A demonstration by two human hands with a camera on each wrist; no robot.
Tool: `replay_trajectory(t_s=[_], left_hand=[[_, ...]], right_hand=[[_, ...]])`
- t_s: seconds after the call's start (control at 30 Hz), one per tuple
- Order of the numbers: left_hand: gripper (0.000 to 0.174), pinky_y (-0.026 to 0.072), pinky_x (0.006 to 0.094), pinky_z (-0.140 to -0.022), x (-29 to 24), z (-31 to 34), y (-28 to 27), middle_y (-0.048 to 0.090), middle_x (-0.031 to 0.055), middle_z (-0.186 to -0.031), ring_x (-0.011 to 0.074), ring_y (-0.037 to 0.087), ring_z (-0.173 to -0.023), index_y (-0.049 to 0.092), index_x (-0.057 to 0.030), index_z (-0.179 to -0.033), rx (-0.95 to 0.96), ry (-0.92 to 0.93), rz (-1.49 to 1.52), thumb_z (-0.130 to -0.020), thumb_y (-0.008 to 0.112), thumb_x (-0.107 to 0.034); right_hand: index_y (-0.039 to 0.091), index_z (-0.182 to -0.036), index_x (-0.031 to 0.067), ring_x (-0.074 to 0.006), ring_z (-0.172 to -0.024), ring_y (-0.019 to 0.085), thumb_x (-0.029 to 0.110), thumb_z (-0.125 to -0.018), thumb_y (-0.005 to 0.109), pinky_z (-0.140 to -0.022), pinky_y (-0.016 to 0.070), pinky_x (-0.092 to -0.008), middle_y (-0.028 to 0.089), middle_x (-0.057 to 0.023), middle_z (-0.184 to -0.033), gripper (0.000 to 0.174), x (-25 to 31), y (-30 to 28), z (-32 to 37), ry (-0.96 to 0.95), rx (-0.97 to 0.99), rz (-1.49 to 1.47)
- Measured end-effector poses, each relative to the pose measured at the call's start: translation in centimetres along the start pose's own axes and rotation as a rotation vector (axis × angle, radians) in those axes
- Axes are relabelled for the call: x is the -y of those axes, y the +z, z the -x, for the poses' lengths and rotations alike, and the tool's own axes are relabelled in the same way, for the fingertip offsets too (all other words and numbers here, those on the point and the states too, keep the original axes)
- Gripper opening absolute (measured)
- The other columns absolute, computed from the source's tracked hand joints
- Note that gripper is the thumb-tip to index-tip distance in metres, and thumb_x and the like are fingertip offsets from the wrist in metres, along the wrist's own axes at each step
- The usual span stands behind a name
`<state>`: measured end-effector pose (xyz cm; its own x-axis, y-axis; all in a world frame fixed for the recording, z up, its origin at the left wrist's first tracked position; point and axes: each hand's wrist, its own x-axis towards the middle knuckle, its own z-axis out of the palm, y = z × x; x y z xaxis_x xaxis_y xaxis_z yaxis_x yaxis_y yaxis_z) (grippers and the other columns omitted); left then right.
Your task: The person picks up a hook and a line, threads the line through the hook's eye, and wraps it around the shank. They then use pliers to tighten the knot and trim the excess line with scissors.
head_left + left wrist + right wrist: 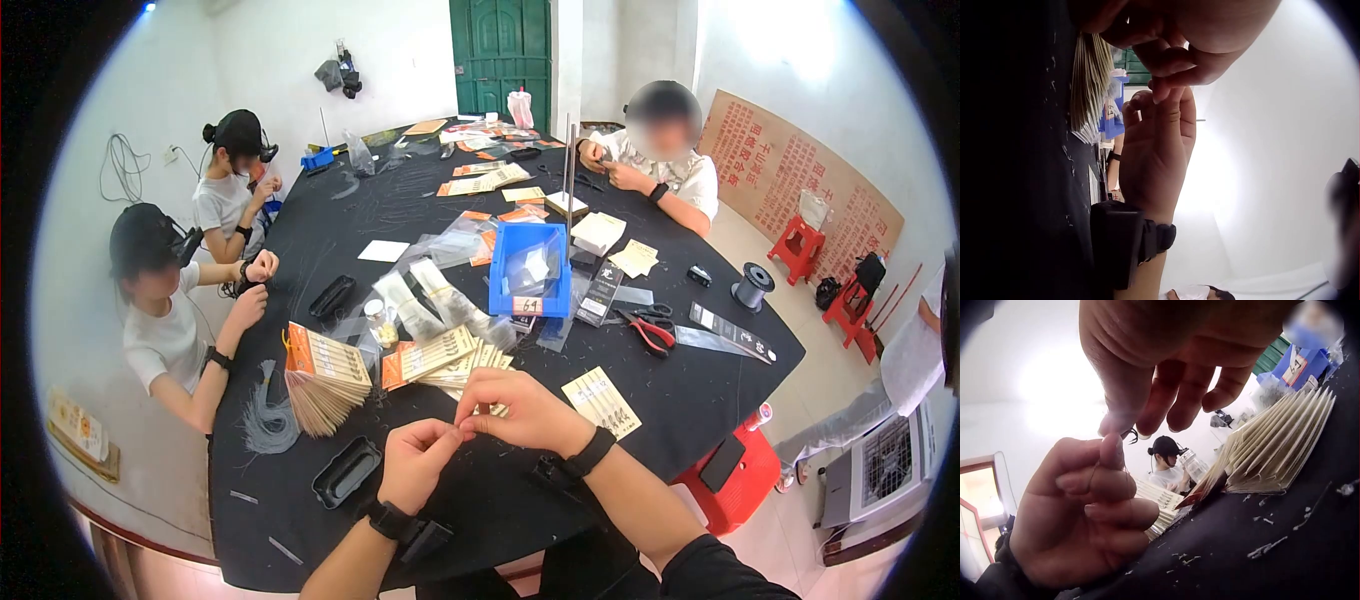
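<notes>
My right hand (528, 408) pinches a small dark fish hook (1131, 434) between thumb and forefinger, its curved points poking out in the right wrist view. My left hand (418, 462) meets it fingertip to fingertip, thumb and forefinger pinching a thin fishing line (1127, 472) right below the hook. The line runs down across the curled fingers. In the head view the fingers hide both hook and line. Just beyond the hands lie a fanned stack of cards (325, 385) and cream cards with orange ends (432, 358).
A blue bin (528, 268) stands past the cards. Red-handled pliers (650, 332), a wire spool (752, 287) and a card with hooks (601, 402) lie rightward. A black tray (347, 472) and a line bundle (268, 412) are at left. Three seated people work around the table.
</notes>
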<state>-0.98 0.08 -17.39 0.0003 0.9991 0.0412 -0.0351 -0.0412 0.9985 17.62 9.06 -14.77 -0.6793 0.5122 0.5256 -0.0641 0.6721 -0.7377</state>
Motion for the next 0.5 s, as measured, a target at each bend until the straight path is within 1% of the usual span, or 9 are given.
replay_trajectory(t_s=[0.07,0.17,0.27,0.37,0.5], left_hand=[[0.015,0.045,0.0211,-0.071,0.19,-0.06,-0.24,0.072,0.005,-0.09,0.0051,0.06,-0.078,0.071,0.0018,-0.089,0.006,-0.011,-0.014,-0.094,0.064,-0.011],[0.014,0.0451,0.0209,-0.071,0.43,-0.15,-0.26,0.072,0.0047,-0.089,0.005,0.06,-0.078,0.071,0.0019,-0.089,0.003,-0.011,-0.004,-0.094,0.064,-0.01],[0.015,0.04,0.0171,-0.06,0.53,-0.22,-0.21,0.071,0.0008,-0.084,0.0007,0.055,-0.07,0.073,0.0024,-0.092,-0.009,0.002,-0.03,-0.093,0.065,-0.01],[0.015,0.0388,0.0171,-0.058,0.61,-0.24,-0.03,0.071,-0.0001,-0.081,0.0001,0.054,-0.067,0.074,0.0015,-0.091,-0.016,0.016,-0.028,-0.093,0.065,-0.011],[0.014,0.0393,0.0177,-0.058,0.04,-0.07,0.01,0.07,-0.0004,-0.079,0.0004,0.054,-0.066,0.074,0.001,-0.09,-0.012,0.007,-0.138,-0.093,0.066,-0.01]], right_hand=[[0.068,-0.086,0.0051,-0.0215,-0.081,0.062,0.001,-0.08,0.072,-0.073,0.0482,-0.0316,0.061,-0.0057,-0.084,0.008,-0.13,0.11,0.06,0.002,0.001,0.006],[0.067,-0.086,0.0051,-0.0218,-0.082,0.061,0.001,-0.08,0.071,-0.073,0.048,-0.0318,0.06,-0.0058,-0.084,0.008,-0.25,0.19,0.07,0.007,0.007,0.02],[0.066,-0.085,0.0049,-0.0223,-0.082,0.061,0.001,-0.081,0.07,-0.073,0.0478,-0.0319,0.06,-0.006,-0.084,0.007,-0.2,0.25,0.03,0.012,0.012,0.035],[0.065,-0.085,0.0047,-0.0229,-0.082,0.061,0.001,-0.081,0.069,-0.073,0.0476,-0.0322,0.059,-0.0065,-0.083,0.007,-0.24,0.26,0.05,0.022,0.02,0.046],[0.064,-0.084,0.0045,-0.0239,-0.081,0.061,0.0,-0.08,0.069,-0.073,0.0476,-0.0329,0.059,-0.0072,-0.083,0.008,-0.24,0.22,0.08,0.031,0.033,0.064]])
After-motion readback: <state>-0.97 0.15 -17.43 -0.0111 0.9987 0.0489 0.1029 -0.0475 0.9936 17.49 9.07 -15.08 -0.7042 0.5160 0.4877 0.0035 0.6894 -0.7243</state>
